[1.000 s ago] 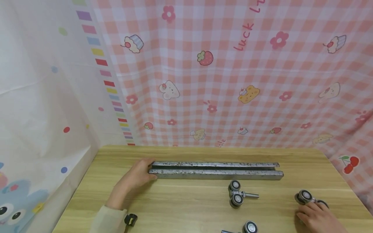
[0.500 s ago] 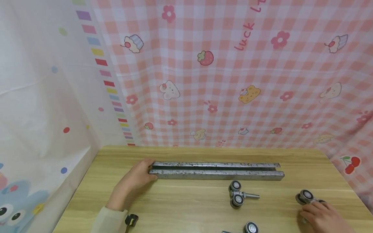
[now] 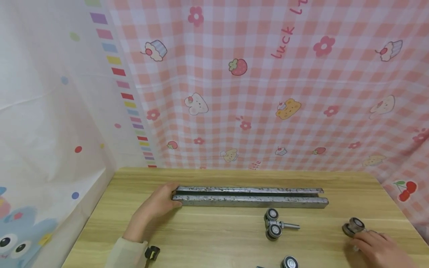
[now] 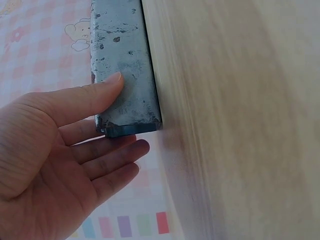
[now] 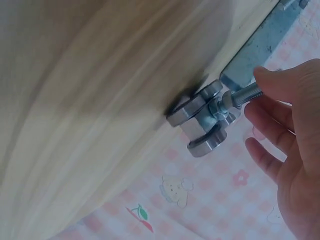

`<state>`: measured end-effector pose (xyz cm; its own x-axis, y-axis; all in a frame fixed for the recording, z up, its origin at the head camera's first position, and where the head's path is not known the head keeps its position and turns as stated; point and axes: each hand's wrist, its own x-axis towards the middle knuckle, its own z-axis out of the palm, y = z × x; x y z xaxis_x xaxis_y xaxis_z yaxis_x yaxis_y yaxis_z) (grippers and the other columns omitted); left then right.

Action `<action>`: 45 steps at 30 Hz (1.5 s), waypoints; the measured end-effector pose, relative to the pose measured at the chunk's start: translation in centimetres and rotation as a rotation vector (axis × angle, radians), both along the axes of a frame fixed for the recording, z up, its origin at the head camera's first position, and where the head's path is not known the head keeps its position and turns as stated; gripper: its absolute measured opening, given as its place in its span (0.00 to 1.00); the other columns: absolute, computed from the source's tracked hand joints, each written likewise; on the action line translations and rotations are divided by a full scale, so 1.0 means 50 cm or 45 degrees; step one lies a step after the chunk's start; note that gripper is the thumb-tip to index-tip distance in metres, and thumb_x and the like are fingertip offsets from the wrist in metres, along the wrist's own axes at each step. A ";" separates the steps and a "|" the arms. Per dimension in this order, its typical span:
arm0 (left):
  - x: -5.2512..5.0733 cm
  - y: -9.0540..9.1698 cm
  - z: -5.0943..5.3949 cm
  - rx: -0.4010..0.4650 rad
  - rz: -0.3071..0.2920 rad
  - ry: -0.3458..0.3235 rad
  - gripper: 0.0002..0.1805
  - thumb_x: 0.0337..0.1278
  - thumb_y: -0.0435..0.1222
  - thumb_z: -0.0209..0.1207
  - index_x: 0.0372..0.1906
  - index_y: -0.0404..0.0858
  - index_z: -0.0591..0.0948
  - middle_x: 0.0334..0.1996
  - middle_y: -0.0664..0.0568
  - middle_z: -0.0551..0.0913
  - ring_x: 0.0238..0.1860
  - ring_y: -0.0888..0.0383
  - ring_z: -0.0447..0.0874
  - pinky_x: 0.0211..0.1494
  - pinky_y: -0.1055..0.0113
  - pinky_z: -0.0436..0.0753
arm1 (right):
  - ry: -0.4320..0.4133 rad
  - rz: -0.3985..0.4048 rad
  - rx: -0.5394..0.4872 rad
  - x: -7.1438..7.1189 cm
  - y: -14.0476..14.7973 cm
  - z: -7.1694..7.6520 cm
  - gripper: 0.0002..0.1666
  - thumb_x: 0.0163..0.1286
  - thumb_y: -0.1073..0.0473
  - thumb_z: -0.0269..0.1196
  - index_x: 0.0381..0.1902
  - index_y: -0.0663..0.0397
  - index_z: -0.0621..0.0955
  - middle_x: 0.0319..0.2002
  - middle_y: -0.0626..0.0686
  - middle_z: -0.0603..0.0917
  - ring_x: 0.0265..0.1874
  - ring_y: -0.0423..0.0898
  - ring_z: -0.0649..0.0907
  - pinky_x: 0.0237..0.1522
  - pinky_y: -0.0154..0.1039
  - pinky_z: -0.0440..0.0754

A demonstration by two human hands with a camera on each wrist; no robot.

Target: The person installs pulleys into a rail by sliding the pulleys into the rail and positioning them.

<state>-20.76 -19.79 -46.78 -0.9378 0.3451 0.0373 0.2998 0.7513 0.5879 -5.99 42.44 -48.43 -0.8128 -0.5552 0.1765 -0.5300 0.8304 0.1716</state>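
A worn grey metal channel rail lies lengthwise near the back of the table, its slot upward. My left hand grips its left end. In the left wrist view the thumb presses the rail's side, with fingers behind and beyond the end. At the right, my right hand pinches the threaded bolt of a wheeled roller hanger between thumb and fingers. Its wheels are on or just above the tabletop; I cannot tell which. The rail's right end appears beyond them in the right wrist view.
Another roller hanger lies just in front of the rail, bolt pointing right. A third one is cut off by the bottom edge. A small black object sits beside the left sleeve. Patterned cloth hangs behind the wooden table.
My right hand has shifted slightly right, and the roller hanger it holds has turned a little. The left hand stays on the rail's end. The whole head view has drifted slightly.
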 end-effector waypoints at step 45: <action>0.002 0.002 -0.002 0.001 0.036 -0.015 0.24 0.54 0.28 0.75 0.57 0.33 0.83 0.55 0.43 0.85 0.58 0.46 0.83 0.63 0.47 0.82 | 0.284 -0.406 -0.554 -0.074 0.044 0.046 0.09 0.56 0.81 0.72 0.33 0.77 0.82 0.23 0.57 0.81 0.19 0.33 0.72 0.16 0.37 0.74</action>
<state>-20.68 -19.68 -46.89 -0.9476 0.3184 0.0266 0.2717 0.7591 0.5915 -9.70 44.65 -46.13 -0.8447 -0.1269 0.5200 -0.2323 0.9622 -0.1425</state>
